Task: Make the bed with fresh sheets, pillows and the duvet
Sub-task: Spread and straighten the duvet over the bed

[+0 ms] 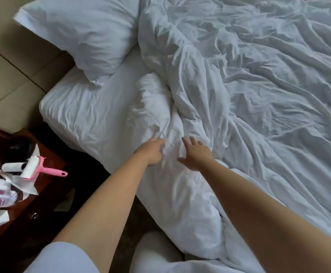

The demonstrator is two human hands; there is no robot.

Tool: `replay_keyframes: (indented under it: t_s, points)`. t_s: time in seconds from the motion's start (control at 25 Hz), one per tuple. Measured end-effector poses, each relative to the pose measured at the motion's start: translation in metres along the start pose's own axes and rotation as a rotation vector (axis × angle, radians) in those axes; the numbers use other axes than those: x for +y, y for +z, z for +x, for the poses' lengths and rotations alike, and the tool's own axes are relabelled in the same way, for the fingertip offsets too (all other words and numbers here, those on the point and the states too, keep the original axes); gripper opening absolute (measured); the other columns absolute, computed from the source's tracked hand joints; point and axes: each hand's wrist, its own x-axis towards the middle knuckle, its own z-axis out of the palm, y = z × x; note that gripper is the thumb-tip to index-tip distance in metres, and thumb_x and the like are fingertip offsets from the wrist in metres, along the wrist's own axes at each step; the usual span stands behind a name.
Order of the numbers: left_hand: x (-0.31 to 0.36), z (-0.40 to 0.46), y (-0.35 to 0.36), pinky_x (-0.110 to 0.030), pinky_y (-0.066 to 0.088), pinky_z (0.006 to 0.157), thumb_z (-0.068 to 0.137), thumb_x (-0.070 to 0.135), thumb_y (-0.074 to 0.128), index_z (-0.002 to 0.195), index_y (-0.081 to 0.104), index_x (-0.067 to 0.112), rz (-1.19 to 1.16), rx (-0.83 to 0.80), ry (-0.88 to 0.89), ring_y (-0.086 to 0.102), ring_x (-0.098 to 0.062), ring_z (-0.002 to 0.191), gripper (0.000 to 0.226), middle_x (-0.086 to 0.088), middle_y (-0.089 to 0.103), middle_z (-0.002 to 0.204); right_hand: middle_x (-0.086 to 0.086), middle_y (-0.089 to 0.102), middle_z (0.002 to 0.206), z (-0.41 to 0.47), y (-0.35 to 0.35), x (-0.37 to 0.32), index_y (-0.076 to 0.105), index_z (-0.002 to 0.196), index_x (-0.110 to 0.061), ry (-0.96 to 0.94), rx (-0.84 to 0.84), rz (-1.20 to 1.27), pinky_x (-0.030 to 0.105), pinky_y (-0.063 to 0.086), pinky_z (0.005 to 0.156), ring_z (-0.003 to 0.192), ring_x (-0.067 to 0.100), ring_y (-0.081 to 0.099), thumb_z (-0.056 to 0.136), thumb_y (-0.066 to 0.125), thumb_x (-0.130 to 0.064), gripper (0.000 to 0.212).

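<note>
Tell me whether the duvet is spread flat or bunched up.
Bunched up. The duvet lies in heavy crumpled folds, pulled back from the pillow, leaving the sheet bare.
</note>
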Motion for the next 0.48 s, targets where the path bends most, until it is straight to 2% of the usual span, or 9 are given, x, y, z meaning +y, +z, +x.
replay_keyframes:
  t_s: [0.08, 0.16, 0.36, 0.4, 0.48]
  points:
    - [-0.011, 0.015, -0.014, -0.039, 0.03, 0.112, 0.092, 0.01, 0.039, 0.148, 0.029, 0.032, 0.011, 0.033, 0.005, 0.028, -0.029, 0.14, 0.061, -0.005, 0.016, 0.158, 0.009, 0.02, 0.155, 0.02, -0.005, -0.015, 0.008, 0.151, -0.021, 0.035, 0.033, -0.049, 0.048, 0.019, 0.112, 0.139, 0.03, 0.029, 0.089, 0.051, -0.056, 0.083]
    - [-0.023, 0.035, -0.031, -0.041, 0.031, 0.112, 0.091, 0.009, 0.04, 0.148, 0.028, 0.035, 0.032, 0.059, -0.001, 0.025, -0.029, 0.141, 0.064, -0.004, 0.013, 0.159, 0.009, 0.03, 0.15, 0.041, -0.002, -0.027, 0.003, 0.152, -0.019, 0.125, 0.055, -0.082, 0.052, 0.008, 0.114, 0.136, 0.028, 0.034, 0.089, 0.045, -0.061, 0.086]
    - [-0.062, 0.093, -0.079, -0.047, 0.028, 0.112, 0.093, 0.021, 0.047, 0.15, -0.007, 0.039, 0.158, 0.021, -0.015, 0.016, -0.033, 0.144, 0.08, -0.009, -0.003, 0.16, 0.006, 0.041, 0.145, 0.089, -0.01, -0.056, -0.001, 0.152, -0.02, 0.245, 0.028, -0.003, 0.054, 0.002, 0.114, 0.133, 0.025, 0.04, 0.089, 0.045, -0.061, 0.088]
    - [-0.069, 0.109, -0.089, -0.047, 0.029, 0.112, 0.093, 0.022, 0.049, 0.15, -0.009, 0.038, 0.168, -0.026, -0.005, 0.02, -0.034, 0.143, 0.083, -0.011, 0.001, 0.159, 0.006, 0.045, 0.142, 0.098, -0.011, -0.06, -0.002, 0.152, -0.02, 0.265, 0.039, 0.038, 0.054, 0.002, 0.114, 0.131, 0.025, 0.043, 0.089, 0.048, -0.059, 0.09]
    - [-0.076, 0.136, -0.104, -0.047, 0.034, 0.109, 0.09, 0.018, 0.051, 0.151, -0.009, 0.033, 0.164, -0.103, 0.051, 0.033, -0.034, 0.137, 0.087, -0.015, 0.021, 0.154, 0.007, 0.054, 0.133, 0.118, -0.009, -0.069, -0.003, 0.152, -0.016, 0.326, 0.033, 0.082, 0.052, 0.002, 0.114, 0.125, 0.025, 0.049, 0.089, 0.052, -0.053, 0.091]
